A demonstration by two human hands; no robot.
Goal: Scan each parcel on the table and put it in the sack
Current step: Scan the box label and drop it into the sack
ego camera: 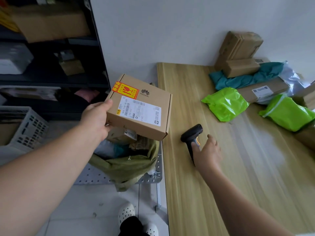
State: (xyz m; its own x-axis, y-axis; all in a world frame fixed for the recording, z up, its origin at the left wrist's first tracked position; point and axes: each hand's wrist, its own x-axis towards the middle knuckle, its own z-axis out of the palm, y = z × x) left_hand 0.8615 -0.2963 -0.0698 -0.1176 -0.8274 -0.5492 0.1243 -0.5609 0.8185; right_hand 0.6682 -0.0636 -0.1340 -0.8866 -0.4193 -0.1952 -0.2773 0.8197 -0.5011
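Observation:
My left hand (97, 116) grips the left edge of a flat brown cardboard box (144, 113) with a white shipping label and a red-yellow fragile sticker. The box hangs level above the open olive-green sack (129, 166), which holds several parcels. A black handheld scanner (191, 135) lies on the wooden table (238, 167) near its left edge. My right hand (207, 150) rests over the scanner's handle with fingers spread and relaxed, a fingertip touching it. More parcels lie at the table's far right: two bright green bags (225, 103) (288, 113), a teal bag (247, 77) and brown boxes (238, 48).
A dark shelving unit (51, 65) with boxes stands at the left, with a white plastic crate (25, 126) beside it. The sack sits on a perforated metal cart (151, 178) against the table's left edge. My foot in a white clog (127, 213) is on the tiled floor.

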